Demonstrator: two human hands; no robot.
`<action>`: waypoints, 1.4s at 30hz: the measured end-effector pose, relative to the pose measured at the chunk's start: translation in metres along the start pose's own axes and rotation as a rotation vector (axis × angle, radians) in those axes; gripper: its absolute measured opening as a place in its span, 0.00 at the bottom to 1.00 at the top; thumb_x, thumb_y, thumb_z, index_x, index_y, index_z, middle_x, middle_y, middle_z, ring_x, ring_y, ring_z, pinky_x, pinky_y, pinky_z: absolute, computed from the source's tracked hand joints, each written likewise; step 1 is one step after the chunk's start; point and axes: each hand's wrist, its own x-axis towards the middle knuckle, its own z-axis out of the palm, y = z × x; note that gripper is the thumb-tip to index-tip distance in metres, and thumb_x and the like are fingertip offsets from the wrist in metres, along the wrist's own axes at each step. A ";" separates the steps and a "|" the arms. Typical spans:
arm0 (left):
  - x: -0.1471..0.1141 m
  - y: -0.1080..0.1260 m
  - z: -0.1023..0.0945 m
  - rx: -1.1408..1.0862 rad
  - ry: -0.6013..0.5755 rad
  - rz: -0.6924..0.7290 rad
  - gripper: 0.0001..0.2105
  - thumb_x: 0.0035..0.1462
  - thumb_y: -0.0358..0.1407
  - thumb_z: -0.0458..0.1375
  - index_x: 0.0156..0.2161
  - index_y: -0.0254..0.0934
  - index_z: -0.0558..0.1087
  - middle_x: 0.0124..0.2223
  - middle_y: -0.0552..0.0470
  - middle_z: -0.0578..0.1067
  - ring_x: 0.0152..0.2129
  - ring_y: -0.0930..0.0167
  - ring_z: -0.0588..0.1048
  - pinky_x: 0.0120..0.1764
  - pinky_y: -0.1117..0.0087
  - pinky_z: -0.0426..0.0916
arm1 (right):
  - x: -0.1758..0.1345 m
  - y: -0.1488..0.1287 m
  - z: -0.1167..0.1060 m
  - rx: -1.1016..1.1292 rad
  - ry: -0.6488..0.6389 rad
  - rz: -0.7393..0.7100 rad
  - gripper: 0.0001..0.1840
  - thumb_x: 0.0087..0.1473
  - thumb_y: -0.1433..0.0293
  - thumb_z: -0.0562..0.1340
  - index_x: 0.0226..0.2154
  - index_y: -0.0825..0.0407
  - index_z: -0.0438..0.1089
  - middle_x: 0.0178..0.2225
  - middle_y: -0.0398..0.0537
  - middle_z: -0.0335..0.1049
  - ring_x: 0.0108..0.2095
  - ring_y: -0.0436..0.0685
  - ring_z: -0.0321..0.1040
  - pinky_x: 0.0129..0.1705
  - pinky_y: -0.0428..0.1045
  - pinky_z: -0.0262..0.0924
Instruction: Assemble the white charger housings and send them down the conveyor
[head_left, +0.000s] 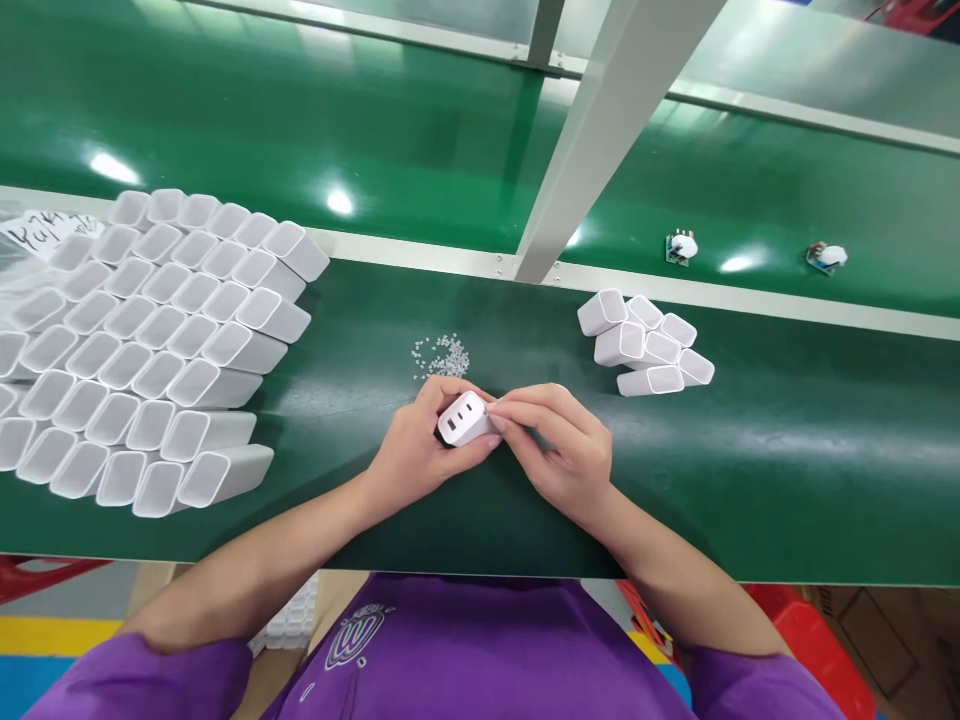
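My left hand (pixel 411 448) is closed around a white charger housing (pixel 466 420), whose end face with several dark port openings points up toward me. Thumb and fingers of my right hand (pixel 562 440) pinch together at the housing's right edge. Whatever lies between those fingertips is too small to make out. Just beyond my left hand, a scatter of tiny translucent pieces (pixel 450 357) lies on the green bench.
Rows of white open-ended housings (pixel 161 325) cover the bench's left side. A smaller cluster of white housings (pixel 643 343) stands to the right. A metal post (pixel 592 140) rises behind the bench. Two small circuit assemblies (pixel 681 246) sit on the green surface beyond.
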 end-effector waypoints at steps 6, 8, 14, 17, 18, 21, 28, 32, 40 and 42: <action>-0.001 0.000 0.003 -0.014 0.046 0.011 0.17 0.48 0.40 0.66 0.40 0.41 0.63 0.39 0.54 0.78 0.32 0.71 0.78 0.32 0.71 0.70 | -0.001 -0.002 0.003 -0.019 0.019 -0.024 0.12 0.57 0.78 0.63 0.40 0.46 0.76 0.35 0.45 0.76 0.34 0.52 0.74 0.35 0.48 0.72; -0.001 -0.002 0.004 -0.008 0.065 0.016 0.18 0.48 0.39 0.66 0.40 0.41 0.63 0.39 0.53 0.78 0.32 0.70 0.78 0.33 0.71 0.70 | -0.002 -0.002 0.003 -0.021 0.023 -0.025 0.12 0.57 0.78 0.63 0.40 0.46 0.76 0.35 0.44 0.76 0.33 0.52 0.74 0.35 0.48 0.72; -0.003 -0.007 0.007 0.051 0.119 0.066 0.19 0.48 0.38 0.66 0.41 0.41 0.62 0.40 0.52 0.77 0.33 0.70 0.78 0.33 0.71 0.70 | -0.004 -0.005 0.008 -0.064 0.050 -0.019 0.11 0.57 0.77 0.62 0.38 0.47 0.75 0.34 0.45 0.77 0.32 0.52 0.73 0.33 0.48 0.71; -0.004 -0.008 0.008 0.084 0.143 0.080 0.20 0.48 0.36 0.66 0.43 0.42 0.61 0.42 0.51 0.76 0.33 0.71 0.77 0.33 0.71 0.70 | -0.006 -0.007 0.013 -0.056 0.081 -0.004 0.10 0.56 0.78 0.63 0.38 0.48 0.74 0.33 0.45 0.76 0.32 0.52 0.74 0.33 0.48 0.72; -0.004 -0.008 0.008 0.091 0.153 0.085 0.20 0.49 0.35 0.66 0.43 0.42 0.61 0.42 0.52 0.76 0.33 0.71 0.77 0.33 0.71 0.70 | -0.007 -0.007 0.015 -0.043 0.090 -0.001 0.11 0.56 0.79 0.63 0.38 0.48 0.74 0.34 0.45 0.76 0.32 0.52 0.74 0.33 0.48 0.72; -0.004 -0.011 0.007 0.095 0.186 0.107 0.20 0.49 0.35 0.66 0.42 0.42 0.60 0.41 0.51 0.76 0.33 0.69 0.77 0.33 0.70 0.69 | -0.012 -0.007 0.021 -0.025 0.095 -0.009 0.13 0.57 0.78 0.63 0.42 0.46 0.74 0.36 0.46 0.76 0.35 0.53 0.74 0.35 0.49 0.72; -0.002 -0.013 -0.001 0.184 0.251 0.102 0.21 0.49 0.41 0.68 0.43 0.41 0.64 0.42 0.49 0.78 0.35 0.66 0.78 0.33 0.69 0.69 | -0.015 -0.001 0.025 0.033 0.023 -0.032 0.21 0.59 0.79 0.59 0.52 0.45 0.71 0.41 0.48 0.71 0.42 0.54 0.71 0.45 0.53 0.71; 0.001 -0.004 -0.005 0.175 0.209 0.058 0.16 0.54 0.43 0.64 0.44 0.40 0.67 0.42 0.51 0.79 0.33 0.71 0.78 0.31 0.73 0.69 | -0.009 0.001 0.020 0.268 -0.066 0.177 0.20 0.61 0.76 0.58 0.52 0.41 0.72 0.41 0.46 0.66 0.43 0.52 0.67 0.44 0.50 0.69; 0.004 -0.003 -0.005 0.134 0.172 0.107 0.16 0.56 0.42 0.61 0.48 0.38 0.70 0.40 0.51 0.80 0.31 0.72 0.77 0.32 0.73 0.70 | 0.000 0.001 0.013 0.374 -0.048 0.303 0.17 0.61 0.73 0.59 0.46 0.38 0.75 0.37 0.43 0.65 0.38 0.49 0.66 0.42 0.48 0.67; 0.004 -0.002 -0.007 0.120 0.134 0.116 0.17 0.57 0.40 0.59 0.50 0.38 0.70 0.41 0.50 0.79 0.31 0.72 0.76 0.31 0.74 0.70 | 0.000 0.002 0.012 0.383 -0.047 0.318 0.15 0.61 0.73 0.60 0.45 0.39 0.76 0.36 0.42 0.67 0.37 0.50 0.66 0.43 0.49 0.67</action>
